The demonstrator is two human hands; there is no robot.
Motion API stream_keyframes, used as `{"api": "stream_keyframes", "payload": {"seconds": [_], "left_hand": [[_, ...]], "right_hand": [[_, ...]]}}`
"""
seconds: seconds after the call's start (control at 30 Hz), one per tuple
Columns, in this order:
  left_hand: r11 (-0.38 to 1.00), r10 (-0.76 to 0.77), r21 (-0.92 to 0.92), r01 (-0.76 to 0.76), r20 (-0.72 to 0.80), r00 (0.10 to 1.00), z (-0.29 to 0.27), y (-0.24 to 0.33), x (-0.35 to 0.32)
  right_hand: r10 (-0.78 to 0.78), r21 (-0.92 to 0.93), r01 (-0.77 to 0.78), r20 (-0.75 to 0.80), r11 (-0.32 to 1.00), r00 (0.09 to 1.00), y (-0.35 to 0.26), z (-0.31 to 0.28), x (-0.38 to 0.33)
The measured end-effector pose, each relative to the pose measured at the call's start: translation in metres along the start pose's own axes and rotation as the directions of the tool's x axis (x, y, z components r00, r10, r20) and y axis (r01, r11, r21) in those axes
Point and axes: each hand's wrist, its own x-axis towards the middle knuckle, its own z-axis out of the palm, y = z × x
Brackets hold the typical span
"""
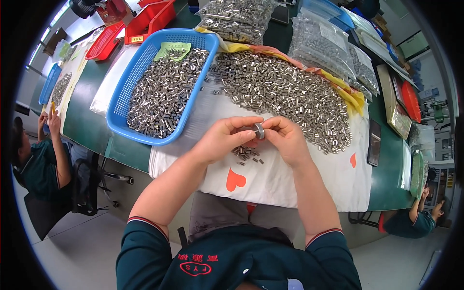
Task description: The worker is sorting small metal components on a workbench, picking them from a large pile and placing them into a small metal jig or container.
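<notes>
My left hand [226, 137] and my right hand [286, 139] meet over the white cloth [203, 169]. Between their fingertips is a small shiny metal ring [259, 130], pinched from both sides. Whether a smaller part is also in the fingers cannot be made out. Just below the hands lies a little group of short metal cylinders [248, 154]. Beyond them a wide heap of the same metal cylinders [285, 82] spreads over the cloth. To the left stands a blue perforated basket [112, 115], holding many more of these pieces and a green paper slip [173, 50].
Clear bags of metal parts [237, 21] and more filled bags [321, 43] stand behind the heap, along a rolled yellow-orange cloth [355, 99]. Red bins [150, 21] are at the far left. A dark phone [374, 142] lies right. Co-workers sit at both sides.
</notes>
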Motion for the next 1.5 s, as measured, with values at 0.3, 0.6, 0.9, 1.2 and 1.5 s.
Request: {"api": "stream_keyframes", "payload": {"seconds": [0.3, 0.6, 0.9, 1.2, 1.5], "left_hand": [[0.991, -0.053, -0.121, 0.063, 0.085, 0.995, -0.006, -0.004, -0.002], [0.977, 0.023, -0.214, 0.006, 0.132, 0.991, -0.005, -0.010, -0.001], [0.957, -0.031, -0.285, 0.056, 0.091, 0.995, -0.007, -0.010, 0.000], [0.900, -0.002, -0.435, 0.029, 0.063, 0.998, -0.014, -0.014, 0.005], [0.948, 0.003, -0.317, -0.029, -0.082, 0.997, -0.021, -0.014, 0.000]], "right_hand": [[0.037, 0.174, -0.057, 0.117, 0.983, 0.992, 0.002, 0.001, -0.003], [0.103, 0.203, -0.118, 0.085, 0.972, 0.991, -0.001, 0.009, -0.006], [0.083, 0.180, -0.098, 0.088, 0.979, 0.993, -0.001, 0.010, -0.003], [0.085, 0.310, -0.074, -0.023, 0.948, 0.996, -0.003, 0.006, -0.003], [-0.061, -0.093, 0.044, -0.186, 0.995, 0.981, -0.029, -0.027, -0.016]]}}
